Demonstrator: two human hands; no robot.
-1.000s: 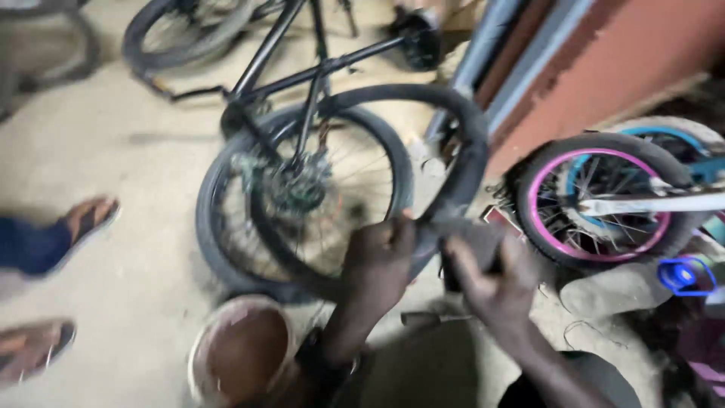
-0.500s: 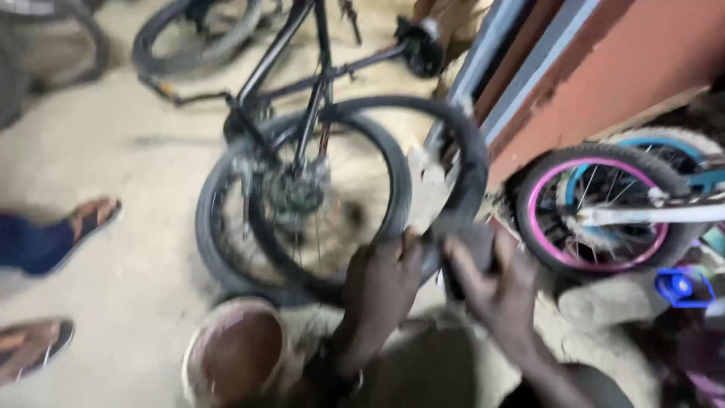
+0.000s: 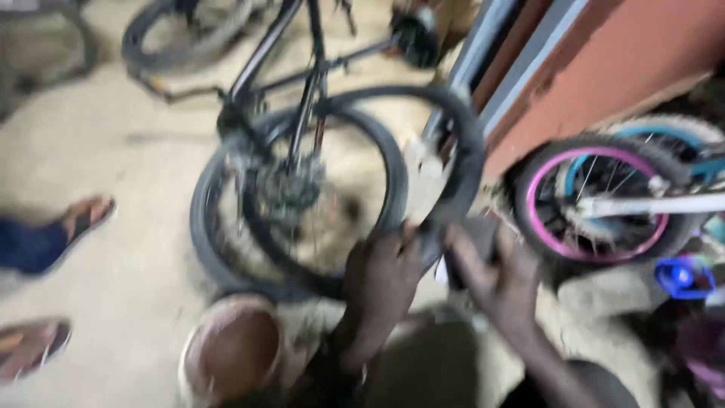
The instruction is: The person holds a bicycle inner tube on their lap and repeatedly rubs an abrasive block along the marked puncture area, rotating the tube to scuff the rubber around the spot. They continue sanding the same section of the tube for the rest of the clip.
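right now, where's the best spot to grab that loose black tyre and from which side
Probably the near, lower arc of the loose black tyre, from below, where the left hand and right hand meet it. Its far arc rests toward the wall, and the bike's rear wheel crowds its left.

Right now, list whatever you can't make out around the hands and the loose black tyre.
Head view, blurred by motion throughout:
- Left hand grips the loose black tyre; finger placement is smeared.
- Right hand is on a dark object; its kind is unreadable, hidden by the fingers.
- Gear cluster on the black bicycle's wheel: teeth too blurred.
- Small pink-rimmed wheel: its bicycle is cut off by the right edge.
- Sandalled feet: the person is cut off at left.
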